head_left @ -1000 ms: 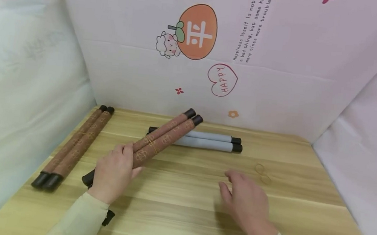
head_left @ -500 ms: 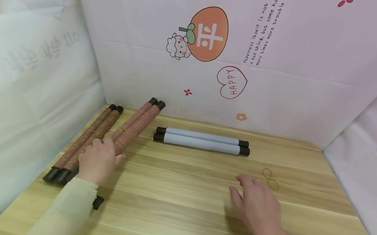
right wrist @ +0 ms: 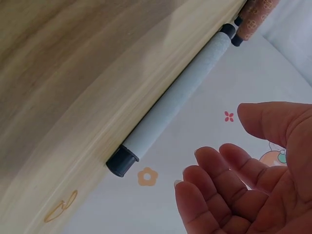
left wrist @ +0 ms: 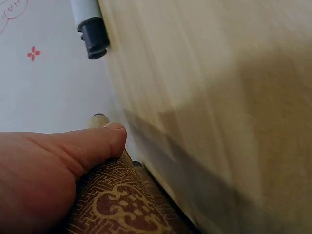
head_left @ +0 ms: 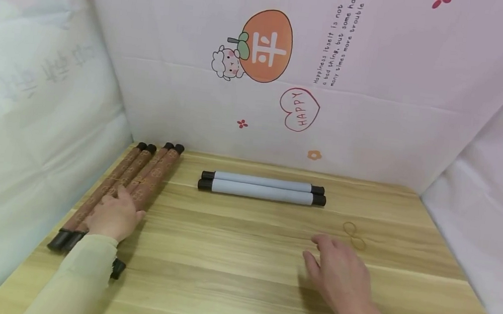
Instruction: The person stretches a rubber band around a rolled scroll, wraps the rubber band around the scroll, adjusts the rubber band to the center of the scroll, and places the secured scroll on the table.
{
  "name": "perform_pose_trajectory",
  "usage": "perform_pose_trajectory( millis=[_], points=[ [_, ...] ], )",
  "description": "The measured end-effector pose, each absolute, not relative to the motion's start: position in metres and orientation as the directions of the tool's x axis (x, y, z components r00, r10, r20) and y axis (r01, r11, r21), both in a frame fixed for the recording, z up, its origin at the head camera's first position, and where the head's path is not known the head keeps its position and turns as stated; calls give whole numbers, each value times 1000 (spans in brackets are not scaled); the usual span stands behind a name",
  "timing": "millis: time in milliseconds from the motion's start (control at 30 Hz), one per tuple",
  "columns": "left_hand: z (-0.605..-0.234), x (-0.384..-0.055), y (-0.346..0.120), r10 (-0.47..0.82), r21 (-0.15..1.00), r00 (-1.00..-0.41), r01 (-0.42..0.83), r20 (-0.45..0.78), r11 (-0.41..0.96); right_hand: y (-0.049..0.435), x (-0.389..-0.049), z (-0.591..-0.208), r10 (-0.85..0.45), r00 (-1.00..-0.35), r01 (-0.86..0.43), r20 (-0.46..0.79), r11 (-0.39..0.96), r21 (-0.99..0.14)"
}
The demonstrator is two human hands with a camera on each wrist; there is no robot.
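My left hand (head_left: 112, 218) grips a brown scroll with gold flower patterns and black end caps (head_left: 155, 172), a double roll. The scroll lies at the table's left side, close alongside a matching brown scroll (head_left: 115, 178). In the left wrist view my thumb presses along the patterned roll (left wrist: 122, 204); the other fingers are hidden. My right hand (head_left: 341, 282) hovers over the right of the table, holding nothing. Its fingers are loosely bent in the right wrist view. Nearest to it is a thin yellowish band twisted into a figure eight (head_left: 353, 235).
A pale blue double scroll with black caps (head_left: 262, 191) lies crosswise at the back of the wooden table (head_left: 230, 286). White printed sheeting (head_left: 170, 103) rises behind and along both sides.
My left hand has carried the brown scroll leftward and lowered it beside the other brown one, turning it parallel. The right hand has stayed about where it was.
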State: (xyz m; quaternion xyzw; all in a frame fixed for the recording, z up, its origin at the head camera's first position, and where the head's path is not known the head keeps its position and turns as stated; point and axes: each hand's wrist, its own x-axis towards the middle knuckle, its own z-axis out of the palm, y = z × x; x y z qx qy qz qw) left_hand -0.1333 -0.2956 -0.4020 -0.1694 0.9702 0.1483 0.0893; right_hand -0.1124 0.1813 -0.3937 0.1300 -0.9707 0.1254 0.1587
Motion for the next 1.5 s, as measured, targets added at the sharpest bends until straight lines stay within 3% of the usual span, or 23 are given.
perform_pose_trajectory(
  millis=[433, 833, 1500],
  points=[
    [-416, -136, -301, -355, 247, -896, -419, -265, 873, 179, -112, -396, -208, -911, -287, 355, 940, -185],
    [-410, -135, -293, -263, 155, -954, -283, -141, 946, 180, -110, -398, -233, -915, -302, 331, 937, -176],
    [-414, -134, -292, -259, 125, -963, -268, -77, 955, 179, -111, -400, -238, -918, -300, 317, 940, -165]
  ],
)
